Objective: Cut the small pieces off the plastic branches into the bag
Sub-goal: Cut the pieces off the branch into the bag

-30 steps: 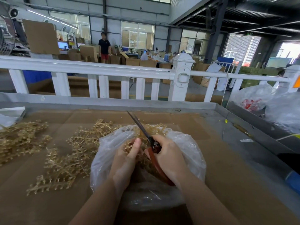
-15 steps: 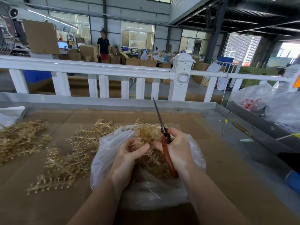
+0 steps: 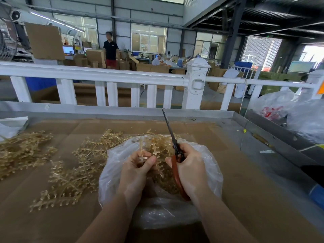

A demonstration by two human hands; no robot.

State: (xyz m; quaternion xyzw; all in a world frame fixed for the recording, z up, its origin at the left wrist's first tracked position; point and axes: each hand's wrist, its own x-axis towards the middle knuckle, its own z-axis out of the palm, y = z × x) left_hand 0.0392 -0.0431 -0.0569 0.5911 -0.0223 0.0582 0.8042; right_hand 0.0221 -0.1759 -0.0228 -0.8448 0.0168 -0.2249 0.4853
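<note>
Plastic branch [image 3: 155, 151] between left fingers [image 3: 149, 159]

Daylit hall, I read it as evenly bright at the bench. Main light enters through the rear windows [image 3: 149, 40] and a doorway at far right [image 3: 313, 53] — the doorway is blown out to white. The ceiling at upper right stays dark. Soft, faint shadows under my forearms on the cardboard [image 3: 245, 172]; no hard edges. Mild glare on the clear bag [image 3: 112, 172]. Wide-angle distortion is strong — the white railing [image 3: 105, 76] bows, and the bench rim curves toward the corners. The plastic branches at far left [image 3: 22, 151] are smeared and soft. Background people lack detail.
</note>
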